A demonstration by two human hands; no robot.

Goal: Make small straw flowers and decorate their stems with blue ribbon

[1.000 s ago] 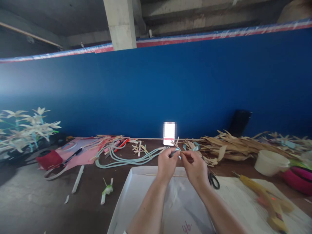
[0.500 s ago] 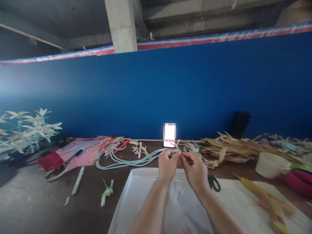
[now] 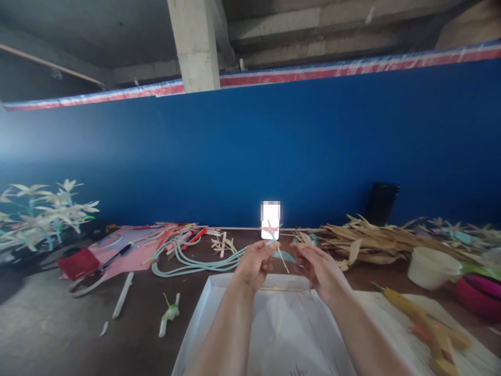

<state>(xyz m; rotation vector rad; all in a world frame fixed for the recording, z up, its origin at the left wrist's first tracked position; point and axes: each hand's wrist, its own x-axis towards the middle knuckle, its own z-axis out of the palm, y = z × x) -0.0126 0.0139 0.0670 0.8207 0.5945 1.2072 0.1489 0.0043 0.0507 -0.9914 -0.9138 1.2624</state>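
My left hand (image 3: 254,262) is raised above the far edge of a white tray (image 3: 219,303), its fingers pinched on a thin straw-coloured stick (image 3: 278,249) with a pale blue strip (image 3: 285,256) at it. My right hand (image 3: 320,269) is just to its right, with its fingers curled at the blue strip's other end. The two hands are a little apart, both over the tray's back rim.
Dried husk leaves (image 3: 371,241) are piled at the back right, with a white cup (image 3: 432,267), a pink bowl (image 3: 479,295) and a yellow glue gun (image 3: 422,324). Pale blue cords (image 3: 188,258), a pink sheet (image 3: 125,250) and straw flowers (image 3: 43,209) lie left. A phone (image 3: 270,219) leans on the blue wall.
My hands have drawn apart and turned palms more upward. The stick now stands out between them. The view has tilted slightly, hiding the scissors behind my right hand.
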